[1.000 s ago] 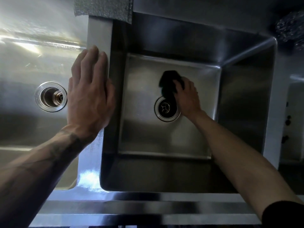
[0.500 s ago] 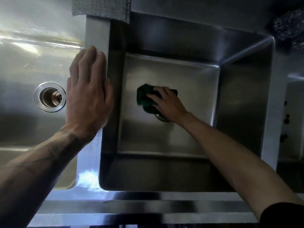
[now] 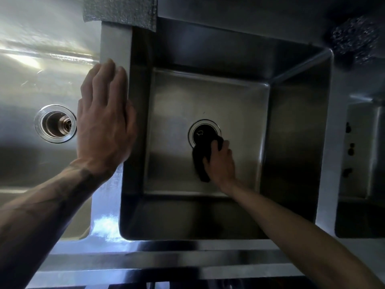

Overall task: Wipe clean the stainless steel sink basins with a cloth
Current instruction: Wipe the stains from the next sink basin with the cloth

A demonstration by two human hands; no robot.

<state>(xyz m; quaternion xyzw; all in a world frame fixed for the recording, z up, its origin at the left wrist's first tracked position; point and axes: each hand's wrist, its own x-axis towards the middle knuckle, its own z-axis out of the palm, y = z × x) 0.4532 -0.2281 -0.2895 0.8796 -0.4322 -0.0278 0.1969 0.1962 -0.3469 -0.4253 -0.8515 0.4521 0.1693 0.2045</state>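
Floor wiping in hand: right hand [image 3: 221,163] clutches cloth [image 3: 199,161] just near of the basin [image 3: 208,94] drain [image 3: 203,132], left hand [image 3: 104,119] lies flat on divider [image 3: 115,44]; walls probably next.

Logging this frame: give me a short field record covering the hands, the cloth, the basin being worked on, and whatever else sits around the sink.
activity: wiping the floor of the middle basin
right hand: grips the dark cloth, pressing it on the basin floor
cloth position: at the near edge of the drain, overlapping its rim
left hand: flat, rests on the divider beside the left basin
other items: grey cloth draped at the far rim; scourer far right
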